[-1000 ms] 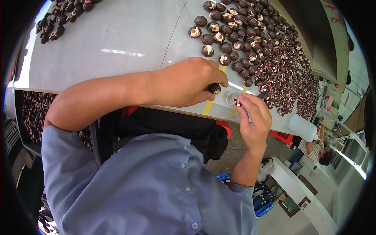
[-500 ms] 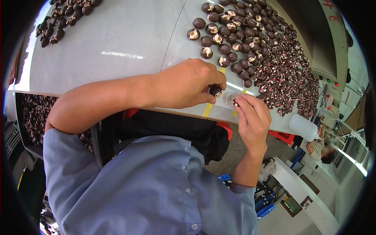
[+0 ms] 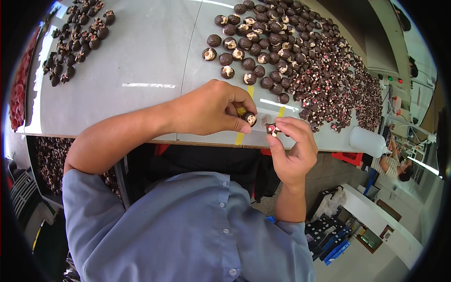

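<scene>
Between the thumb and fingers of my left hand [image 3: 221, 109] sits a dark brown wrinkled ball [image 3: 251, 120], walnut-like, its cream-coloured patch facing right. My right hand [image 3: 296, 150] pinches a small dark brown figure piece [image 3: 272, 129] with red and cream parts, close to the ball but apart from it. Just behind that piece is a small clear cup [image 3: 266, 118], partly hidden. Both hands are over the front edge of the grey table [image 3: 141, 61]. Beyond them lie many similar balls [image 3: 249, 49], several with cream openings.
A heap of small brown, red and cream pieces [image 3: 333, 89] spreads at the right. Joined brown figures [image 3: 77, 42] lie far left. A white squeeze bottle [image 3: 366, 142] rests at the right edge. Yellow tape strips [image 3: 239, 139] mark the table. A person [image 3: 392, 164] is further right.
My right hand has turned and the small figure piece now shows its red and cream side. The ball's cream patch is more visible. The whole view has shifted slightly.
</scene>
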`<action>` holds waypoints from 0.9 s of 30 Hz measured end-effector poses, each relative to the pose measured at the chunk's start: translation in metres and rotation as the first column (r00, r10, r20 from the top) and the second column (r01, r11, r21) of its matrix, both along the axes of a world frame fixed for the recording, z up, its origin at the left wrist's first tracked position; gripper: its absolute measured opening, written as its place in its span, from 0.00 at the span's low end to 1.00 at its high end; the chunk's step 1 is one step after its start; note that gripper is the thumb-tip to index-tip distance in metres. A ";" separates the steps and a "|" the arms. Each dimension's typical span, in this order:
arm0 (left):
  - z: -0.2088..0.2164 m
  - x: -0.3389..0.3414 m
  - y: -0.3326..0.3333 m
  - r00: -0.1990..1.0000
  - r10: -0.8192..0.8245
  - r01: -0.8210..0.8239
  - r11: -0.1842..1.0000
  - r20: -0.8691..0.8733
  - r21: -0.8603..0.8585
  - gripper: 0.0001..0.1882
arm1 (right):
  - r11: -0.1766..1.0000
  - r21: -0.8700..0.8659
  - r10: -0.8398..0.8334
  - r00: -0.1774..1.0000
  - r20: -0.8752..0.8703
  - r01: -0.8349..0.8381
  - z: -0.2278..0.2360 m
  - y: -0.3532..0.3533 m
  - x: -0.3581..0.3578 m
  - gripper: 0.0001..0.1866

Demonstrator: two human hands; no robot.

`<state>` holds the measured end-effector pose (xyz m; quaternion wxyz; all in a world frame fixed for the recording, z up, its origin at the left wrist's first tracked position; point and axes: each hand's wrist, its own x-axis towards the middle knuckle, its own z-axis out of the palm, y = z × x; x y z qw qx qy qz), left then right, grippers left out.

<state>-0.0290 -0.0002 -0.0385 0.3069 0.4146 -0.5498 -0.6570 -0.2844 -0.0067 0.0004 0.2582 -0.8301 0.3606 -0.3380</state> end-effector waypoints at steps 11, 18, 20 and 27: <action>0.007 0.001 -0.001 0.997 -0.054 0.055 0.998 0.049 -0.013 0.20 | 0.999 -0.044 0.031 0.999 -0.012 -0.032 -0.010 -0.001 0.012 0.18; 0.004 0.003 0.000 0.999 -0.037 0.037 0.999 0.035 -0.017 0.19 | 0.994 -0.075 0.077 0.995 -0.066 -0.082 -0.004 0.000 0.013 0.17; 0.004 0.002 0.001 0.999 -0.041 0.041 0.999 0.036 -0.016 0.19 | 0.997 -0.039 0.064 0.993 -0.101 -0.069 -0.004 0.001 0.012 0.16; 0.018 -0.004 0.006 0.999 -0.027 0.034 0.988 0.046 -0.150 0.23 | 0.973 0.226 0.040 0.997 0.059 -0.053 -0.011 0.004 0.007 0.16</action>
